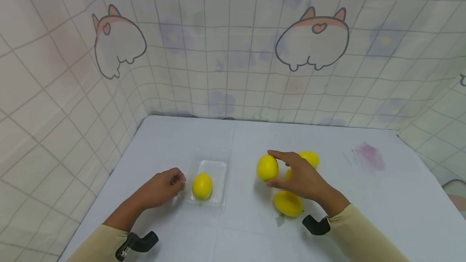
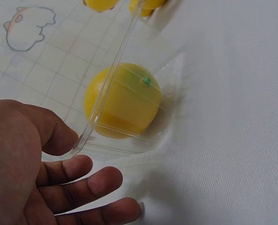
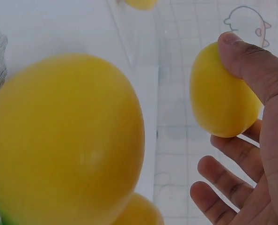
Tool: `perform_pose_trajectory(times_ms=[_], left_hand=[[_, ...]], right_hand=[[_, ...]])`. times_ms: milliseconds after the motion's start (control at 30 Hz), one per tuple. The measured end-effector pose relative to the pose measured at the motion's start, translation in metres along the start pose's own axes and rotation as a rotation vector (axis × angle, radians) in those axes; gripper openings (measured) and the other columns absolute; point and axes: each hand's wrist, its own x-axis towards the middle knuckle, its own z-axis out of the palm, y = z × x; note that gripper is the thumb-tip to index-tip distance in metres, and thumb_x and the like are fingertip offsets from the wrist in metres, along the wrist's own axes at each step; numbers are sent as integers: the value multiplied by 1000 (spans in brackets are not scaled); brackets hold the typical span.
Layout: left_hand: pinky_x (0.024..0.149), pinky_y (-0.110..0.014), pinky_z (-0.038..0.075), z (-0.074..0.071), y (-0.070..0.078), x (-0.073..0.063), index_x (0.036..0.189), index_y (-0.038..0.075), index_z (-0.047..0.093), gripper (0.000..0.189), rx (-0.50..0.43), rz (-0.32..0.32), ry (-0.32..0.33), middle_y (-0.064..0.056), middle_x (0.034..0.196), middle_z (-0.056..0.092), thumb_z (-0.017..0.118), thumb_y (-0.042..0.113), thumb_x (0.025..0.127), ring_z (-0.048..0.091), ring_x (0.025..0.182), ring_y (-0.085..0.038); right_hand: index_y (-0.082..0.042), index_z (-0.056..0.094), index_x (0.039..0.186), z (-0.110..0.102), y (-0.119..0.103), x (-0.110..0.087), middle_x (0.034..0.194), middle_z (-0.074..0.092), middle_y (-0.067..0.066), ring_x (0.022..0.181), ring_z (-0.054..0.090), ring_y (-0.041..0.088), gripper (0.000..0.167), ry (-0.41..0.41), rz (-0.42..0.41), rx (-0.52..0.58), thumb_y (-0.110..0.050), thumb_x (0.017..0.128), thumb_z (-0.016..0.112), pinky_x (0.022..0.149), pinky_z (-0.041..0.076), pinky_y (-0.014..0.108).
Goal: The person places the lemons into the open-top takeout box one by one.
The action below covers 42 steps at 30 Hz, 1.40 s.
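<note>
A: Step in hand: how is it best done?

B: My judgement: keep thumb and fingers opposed across the held lemon point(image 1: 267, 167), squeeze lightly and keep it clear of its neighbours. The container point(image 1: 217, 171) looks light; steady it without bending the rim.

A: Right hand point(image 1: 306, 179)?

B: Parted about one lemon wide, gripping the held lemon between thumb and forefinger; other fingers spread. Near lemon point(image 1: 288, 204) lies on the table point(image 1: 247, 237) just below that palm; far lemon point(image 1: 310, 157), beyond the knuckles.

A: Left hand point(image 1: 164, 189)?

B: Thumb and forefinger pinch the container's rim. Boxed lemon point(image 1: 202, 186) sits inside, just right of those fingertips.
</note>
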Motion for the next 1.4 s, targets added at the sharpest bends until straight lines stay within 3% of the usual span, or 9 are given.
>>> perform_pose_trajectory(times_ms=[300,933,1400], left_hand=[[68,-35,51,1,-1,3,109,11,63,14,-3,-22,6,0,94,66,61,22,100,58,81,-19],[68,-34,51,2,-5,3,110,12,63,15,0,-1,16,0,94,65,62,23,100,58,81,-18],[67,-34,51,1,-5,3,111,11,63,17,-5,3,5,0,93,65,61,24,100,57,80,-18]], right_hand=[[-37,47,152,12,-16,8,149,51,-2,121,54,31,88,-16,34,35,-58,75,86,96,49,53],[-51,45,149,38,-36,22,147,51,-11,123,54,24,87,-53,13,68,-59,73,87,100,48,48],[-40,47,152,56,-44,33,147,52,-6,127,53,28,88,-96,-42,95,-59,75,86,103,46,49]])
